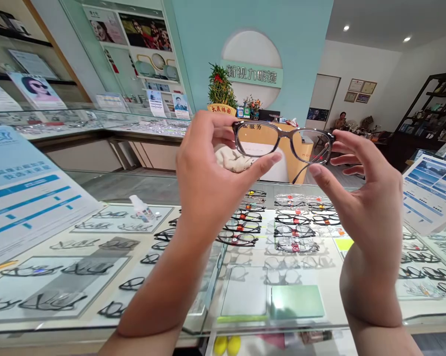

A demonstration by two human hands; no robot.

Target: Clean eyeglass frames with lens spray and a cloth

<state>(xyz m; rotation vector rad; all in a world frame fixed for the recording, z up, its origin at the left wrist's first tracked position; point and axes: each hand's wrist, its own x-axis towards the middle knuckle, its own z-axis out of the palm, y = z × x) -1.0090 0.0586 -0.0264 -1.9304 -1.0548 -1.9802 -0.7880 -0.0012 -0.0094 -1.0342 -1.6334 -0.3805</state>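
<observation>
A pair of eyeglasses (285,133) with a dark frame and clear lenses is raised in front of me, above the glass counter. My left hand (210,170) grips its left end, with the thumb stretched out under the left lens. Bunched behind that thumb is a whitish cloth (233,159), partly hidden by the hand. The right end of the eyeglasses is between the fingers and thumb of my right hand (369,185). One thin dark temple arm slants down near the right thumb.
Rows of eyeglasses (241,226) lie in the glass display counter (204,301) below. A small white bottle (141,210) stands at left. Printed signs (22,193) flank the counter. Farther back are a wooden reception desk (300,148), a potted plant (221,89) and a seated person (341,121).
</observation>
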